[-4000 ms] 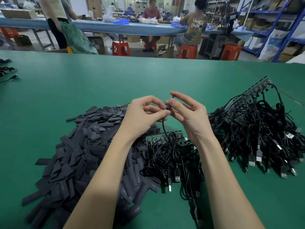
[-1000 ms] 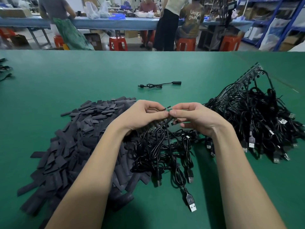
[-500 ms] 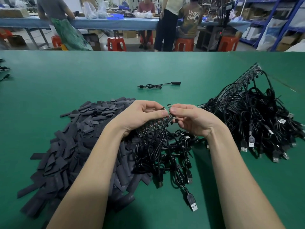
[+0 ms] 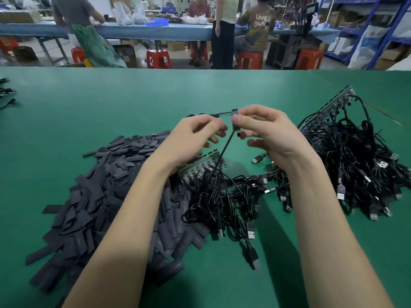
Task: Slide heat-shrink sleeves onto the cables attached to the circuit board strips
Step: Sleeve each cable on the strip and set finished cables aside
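Judging by how things lie, most of the job is still ahead: a broad pile of flat black heat-shrink sleeves point(image 4: 106, 196) lies on the green worktop point(image 4: 111, 103) to the left, and a big tangle of cabled strips point(image 4: 347, 156) sits to the right, with no sleeves that I can make out on them. One cable with a dark end piece point(image 4: 213, 114) lies alone further back, partly hidden behind the hands (probably a finished one, though a sleeve on it cannot be confirmed). The piece in hand is a small board segment with its cable point(image 4: 226, 145), raised above the circuit board strip point(image 4: 200, 165) that rests near the left wrist. The right hand point(image 4: 273, 134) has its grip pinching the little board at the top, thumb and forefinger pressed together on it, the other fingers loosely curled. The left hand point(image 4: 195, 138) is curled close beside it; its fingertips are blurred, so I cannot tell whether they pinch a sleeve, the cable, or nothing. The cable's long axis runs on a slant, from the pinched end at upper right down and leftward towards the strip and the bundle of loose cables point(image 4: 222, 201) with USB plugs below. The held end points up and away from the person. Sleeving this cable looks not yet done.
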A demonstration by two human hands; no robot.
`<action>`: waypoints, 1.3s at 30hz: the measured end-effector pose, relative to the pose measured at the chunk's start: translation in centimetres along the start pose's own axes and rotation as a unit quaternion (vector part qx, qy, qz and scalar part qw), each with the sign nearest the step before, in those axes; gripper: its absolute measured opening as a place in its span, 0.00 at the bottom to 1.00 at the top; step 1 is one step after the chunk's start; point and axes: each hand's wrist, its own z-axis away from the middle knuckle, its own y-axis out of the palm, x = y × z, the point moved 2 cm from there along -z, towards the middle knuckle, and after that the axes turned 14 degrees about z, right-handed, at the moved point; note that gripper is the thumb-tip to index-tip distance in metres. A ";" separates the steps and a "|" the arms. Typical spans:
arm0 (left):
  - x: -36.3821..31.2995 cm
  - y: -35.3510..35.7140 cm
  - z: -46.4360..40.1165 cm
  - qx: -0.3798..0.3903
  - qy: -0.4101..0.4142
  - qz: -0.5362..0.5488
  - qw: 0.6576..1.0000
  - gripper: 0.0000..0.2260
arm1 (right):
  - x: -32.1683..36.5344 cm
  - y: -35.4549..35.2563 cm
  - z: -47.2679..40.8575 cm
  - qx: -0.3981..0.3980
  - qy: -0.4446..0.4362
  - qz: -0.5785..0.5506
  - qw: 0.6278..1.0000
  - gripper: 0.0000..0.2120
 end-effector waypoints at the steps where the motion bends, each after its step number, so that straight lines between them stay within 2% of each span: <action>1: -0.3 0.2 0.2 0.036 -0.021 0.063 0.997 0.09 | 0.5 0.3 0.0 -0.021 -0.012 -0.017 1.000 0.05; 3: -0.6 0.6 0.6 0.072 -0.035 0.142 0.987 0.08 | 1.1 0.9 -0.1 -0.044 -0.022 -0.064 0.997 0.05; 5: -0.5 0.6 0.7 0.047 -0.027 0.178 0.982 0.05 | 1.2 1.8 -0.1 -0.042 -0.014 -0.090 0.995 0.05; 9: -0.2 0.1 0.5 0.002 -0.057 0.187 0.981 0.04 | 0.4 2.7 -0.4 -0.010 0.008 -0.096 0.995 0.03; 12: 0.2 -0.6 0.6 -0.020 -0.089 0.197 0.976 0.06 | -0.6 2.8 -1.0 -0.007 0.033 -0.098 0.995 0.11; 13: 0.3 -0.9 0.6 -0.025 -0.095 0.202 0.974 0.05 | -1.2 3.0 -1.3 -0.017 0.051 -0.075 0.996 0.14; 15: 0.4 -1.4 0.6 -0.039 -0.101 0.208 0.972 0.04 | -2.9 3.3 -1.8 -0.021 0.083 0.041 0.995 0.16; 18: 0.7 -2.0 0.4 -0.069 -0.096 0.198 0.973 0.05 | -5.1 4.2 -1.6 0.066 0.102 0.219 0.968 0.14; 21: 1.2 -2.4 0.1 -0.113 -0.088 0.175 0.974 0.06 | -5.6 4.5 -1.3 0.118 0.116 0.231 0.959 0.13; 24: 1.7 -3.1 0.1 -0.158 -0.085 0.148 0.973 0.06 | -5.0 3.2 -1.5 0.113 0.126 0.208 0.963 0.09; 28: 2.4 -3.6 -0.1 -0.176 -0.087 0.120 0.973 0.05 | -4.7 0.5 -1.4 0.096 0.154 0.231 0.956 0.09; 32: 2.8 -3.5 -0.2 -0.175 -0.094 0.119 0.973 0.05 | -4.9 0.0 -0.8 0.115 0.210 0.343 0.908 0.14; 35: 3.0 -3.5 -0.2 -0.174 -0.100 0.125 0.972 0.05 | -3.8 0.1 -1.3 0.093 0.160 0.497 0.848 0.20; 37: 3.2 -3.5 -0.2 -0.175 -0.102 0.129 0.971 0.05 | -2.6 0.9 -1.7 0.038 0.087 0.515 0.852 0.18; 39: 3.2 -3.5 -0.2 -0.177 -0.100 0.132 0.970 0.05 | -1.9 2.9 -2.1 0.019 0.005 0.492 0.870 0.10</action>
